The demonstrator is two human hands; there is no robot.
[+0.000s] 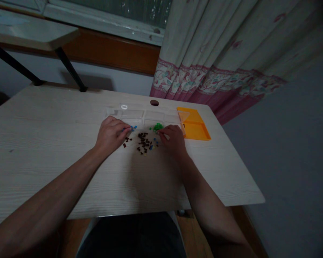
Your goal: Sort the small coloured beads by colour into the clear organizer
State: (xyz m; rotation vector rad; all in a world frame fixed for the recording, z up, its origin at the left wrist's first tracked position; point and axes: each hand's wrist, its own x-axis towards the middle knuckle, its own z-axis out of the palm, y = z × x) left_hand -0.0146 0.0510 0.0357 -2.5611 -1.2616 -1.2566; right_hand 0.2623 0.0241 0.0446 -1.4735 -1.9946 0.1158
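My left hand (111,133) has thumb and forefinger pinched together beside a few small blue pieces (135,127); whether one is between the fingertips I cannot make out. Over on the other side, my right hand (175,139) is closed in a pinch by a small heap of green pieces (158,126), and what its fingertips hold is too small to tell. Between the hands lies a loose scatter of dark brown pieces (144,140), which look like tiny building bricks. A few blue and pale bits are mixed in on its right side.
Behind the hands sits a clear plastic tray (144,114) with several compartments. An open orange case (196,123) lies to its right. The wooden table (56,150) has a cable hole (154,103) at the back, and a raised shelf (32,28) stands at the far left.
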